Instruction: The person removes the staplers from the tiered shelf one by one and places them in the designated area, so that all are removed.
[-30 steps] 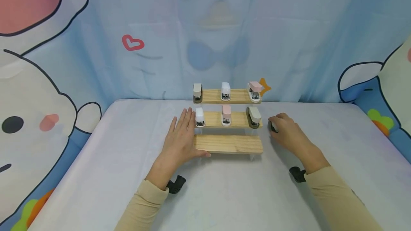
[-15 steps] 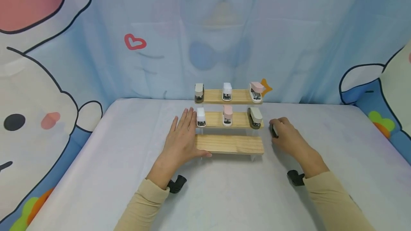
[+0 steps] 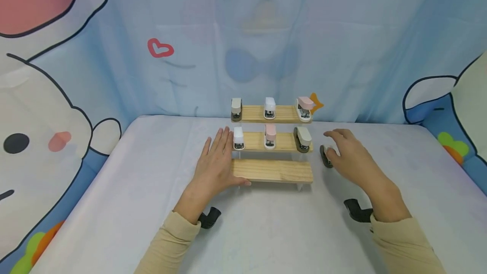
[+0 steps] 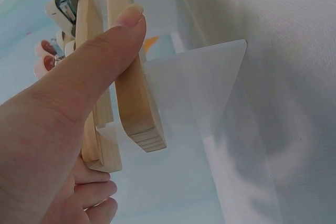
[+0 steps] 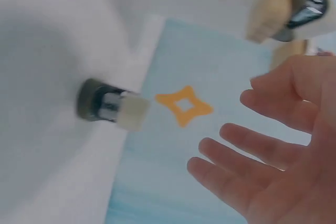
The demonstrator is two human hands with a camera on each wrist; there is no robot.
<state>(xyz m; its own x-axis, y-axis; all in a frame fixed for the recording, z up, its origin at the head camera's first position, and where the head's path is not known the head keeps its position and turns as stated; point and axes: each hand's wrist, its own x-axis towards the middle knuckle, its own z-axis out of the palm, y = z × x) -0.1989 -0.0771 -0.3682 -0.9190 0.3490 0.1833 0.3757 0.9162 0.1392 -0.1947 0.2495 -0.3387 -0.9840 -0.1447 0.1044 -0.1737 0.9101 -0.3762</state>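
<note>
My left hand (image 3: 213,166) lies along the left end of a three-tier wooden display rack (image 3: 272,171), fingers straight in the head view. Its thumb rests over the front edge of the lowest shelf (image 4: 134,98). My right hand (image 3: 351,155) hovers right of the rack, fingers spread and holding nothing. Just beside it, apart from the fingers, a small grey-and-cream stapler (image 3: 326,157) stands on the table; the right wrist view shows this stapler (image 5: 110,104) blurred. The middle shelf bears a white stapler (image 3: 238,138), a pink stapler (image 3: 270,136) and a grey-and-cream stapler (image 3: 302,139).
On the top shelf stand a grey-and-cream stapler (image 3: 236,109), a white stapler (image 3: 269,108) and a pink stapler (image 3: 304,108). Clear supports (image 4: 199,82) hold up the rack. A white cloth covers the table (image 3: 281,227); a printed blue curtain (image 3: 190,83) hangs behind.
My right hand has let go of the grey-and-cream stapler and drawn away up and to the right, its fingers opening. The stapler stays on the table. My left hand keeps its place.
</note>
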